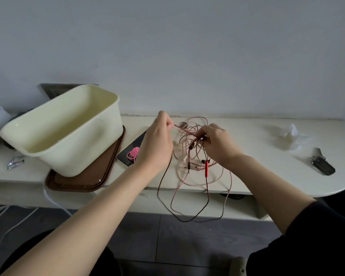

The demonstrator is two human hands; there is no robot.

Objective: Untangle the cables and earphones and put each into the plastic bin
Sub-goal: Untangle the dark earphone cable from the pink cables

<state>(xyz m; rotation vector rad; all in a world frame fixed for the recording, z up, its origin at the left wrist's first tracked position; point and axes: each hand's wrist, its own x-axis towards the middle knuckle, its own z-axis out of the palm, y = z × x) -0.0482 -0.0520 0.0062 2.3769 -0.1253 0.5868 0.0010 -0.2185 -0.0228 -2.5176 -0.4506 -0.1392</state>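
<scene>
Two bare hands work a tangle of cables [189, 136] over a pale table [257, 174]. The left hand [157, 144], at 9 o'clock of the tangle, has its fingers curled and pinches a single pinkish strand, drawn taut toward the knot. The right hand [217, 145], at 3 o'clock of the tangle, has its fingers curled into the knot and grips several strands there. Pink and dark cords are looped together; a dark earbud [191, 146] sits just below the knot, and a red inline control [207, 168] hangs at 6 o'clock of it. Long loops spill over the table's front edge and hang clear below it. The plastic bin [78, 156], cream and tilted, stands at 9 o'clock of the left hand, well apart from the cables, resting on a brown tray [78, 183]. Between tray and left hand lies a dark phone [130, 145] with a small pink item [133, 153] on it. At 3 o'clock of the right hand, well apart, lie crumpled clear wrapping [289, 134] and a dark oblong object [322, 165]. A foil wrapper [14, 162] lies at 9 o'clock of the bin.
</scene>
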